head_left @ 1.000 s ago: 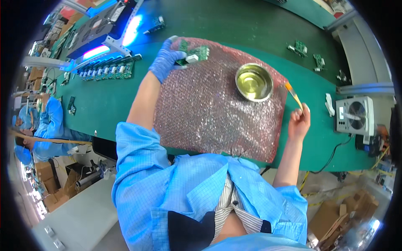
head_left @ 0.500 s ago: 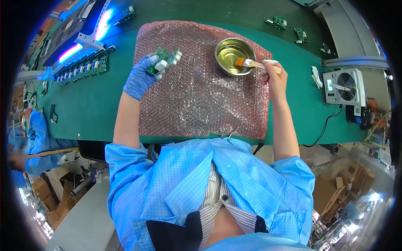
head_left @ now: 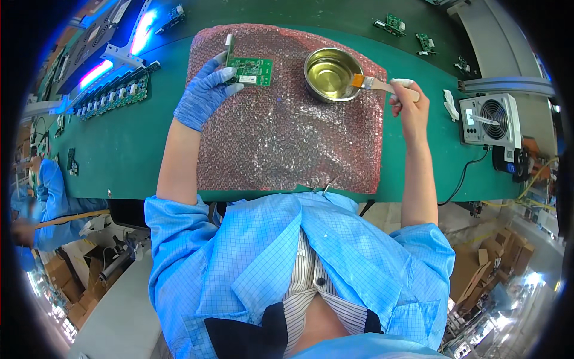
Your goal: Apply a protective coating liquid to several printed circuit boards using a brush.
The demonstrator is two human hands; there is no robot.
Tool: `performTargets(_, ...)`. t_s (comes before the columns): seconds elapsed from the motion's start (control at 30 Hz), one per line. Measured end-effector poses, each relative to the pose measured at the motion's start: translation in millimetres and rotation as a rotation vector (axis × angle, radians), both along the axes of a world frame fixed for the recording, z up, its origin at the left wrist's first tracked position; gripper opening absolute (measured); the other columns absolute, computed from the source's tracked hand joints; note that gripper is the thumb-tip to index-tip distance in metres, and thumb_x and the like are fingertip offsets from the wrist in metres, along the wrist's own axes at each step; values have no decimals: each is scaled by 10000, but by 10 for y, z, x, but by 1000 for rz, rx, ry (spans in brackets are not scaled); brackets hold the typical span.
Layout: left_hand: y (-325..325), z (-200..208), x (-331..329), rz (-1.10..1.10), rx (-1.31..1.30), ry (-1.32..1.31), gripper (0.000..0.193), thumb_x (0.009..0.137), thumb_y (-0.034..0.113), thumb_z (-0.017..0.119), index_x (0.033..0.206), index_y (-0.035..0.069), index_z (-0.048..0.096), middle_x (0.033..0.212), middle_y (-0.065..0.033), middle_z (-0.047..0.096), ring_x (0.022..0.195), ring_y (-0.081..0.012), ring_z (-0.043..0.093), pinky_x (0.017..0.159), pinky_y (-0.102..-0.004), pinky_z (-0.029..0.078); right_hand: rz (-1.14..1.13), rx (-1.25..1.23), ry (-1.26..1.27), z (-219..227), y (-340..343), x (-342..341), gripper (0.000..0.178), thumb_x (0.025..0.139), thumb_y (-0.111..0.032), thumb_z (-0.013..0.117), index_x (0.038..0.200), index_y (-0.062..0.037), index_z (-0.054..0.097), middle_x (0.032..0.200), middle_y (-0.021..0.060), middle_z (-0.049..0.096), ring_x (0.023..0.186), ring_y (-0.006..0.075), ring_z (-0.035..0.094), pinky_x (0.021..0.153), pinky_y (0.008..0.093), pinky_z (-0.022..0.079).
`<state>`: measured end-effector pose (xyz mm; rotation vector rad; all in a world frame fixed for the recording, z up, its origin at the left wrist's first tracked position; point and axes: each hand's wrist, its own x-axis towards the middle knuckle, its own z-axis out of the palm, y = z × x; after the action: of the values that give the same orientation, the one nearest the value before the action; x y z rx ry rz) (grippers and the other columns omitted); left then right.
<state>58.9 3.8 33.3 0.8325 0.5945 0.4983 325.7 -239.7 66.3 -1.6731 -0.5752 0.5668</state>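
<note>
My left hand (head_left: 206, 96), in a blue knitted glove, grips a green circuit board (head_left: 254, 72) by its left end. A white part stands up on that end, and a white label shows on the board's face. Between thumb and fingers my right hand (head_left: 409, 105) holds a flat paintbrush (head_left: 382, 87) by its pale wooden handle; white covers show on some fingertips. The brush's orange bristles are over the right rim of a round metal bowl (head_left: 333, 99), which contains a clear yellowish liquid. Under bowl and board lies a sheet of pink bubble wrap (head_left: 287, 143).
At left, a row of green boards (head_left: 116, 96) stands by a rack with bright blue-white lights. More small boards (head_left: 391, 25) lie at the far right. A white fan unit (head_left: 490, 119) with a black cable sits on the green table (head_left: 131, 158). Another person's blue sleeve (head_left: 51, 185) shows at left.
The board has turned so its flat face now shows, extending right from my left hand. My right hand has moved right, drawing the brush from over the bowl's middle to its rim.
</note>
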Motion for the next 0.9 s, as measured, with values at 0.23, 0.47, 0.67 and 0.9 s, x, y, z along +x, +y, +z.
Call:
performTargets(0.23,26,82,195,-174,174,116,341,743,219,604,1021,47,504,901,-73,566,816,-151,572,632,-255,500,3,7,-106,255,27,48,169,791,-177,539,858,-25,567,564,-1,475,462,38,393,408,169,298)
performTargets(0.47,-272,1,601,-264,178,-15,228,729,218,606,877,45,594,777,-66,596,658,-166,594,554,-290,515,137,130,-224,210,31,-23,183,799,-162,545,901,-10,550,580,-24,431,456,29,338,400,165,234)
performTargets(0.67,-236,-83,457,-164,2,-41,262,712,198,630,913,46,562,769,-82,597,634,-182,598,511,-313,515,93,164,-109,77,-36,48,140,804,-163,533,849,-31,543,586,-18,443,447,25,343,389,157,254)
performTargets(0.9,-174,-124,277,-41,-54,-44,239,712,216,630,891,69,572,734,-65,597,601,-174,591,499,-292,507,-28,103,-57,-136,-114,87,165,801,-212,532,842,-54,553,582,-27,432,445,16,313,395,144,237)
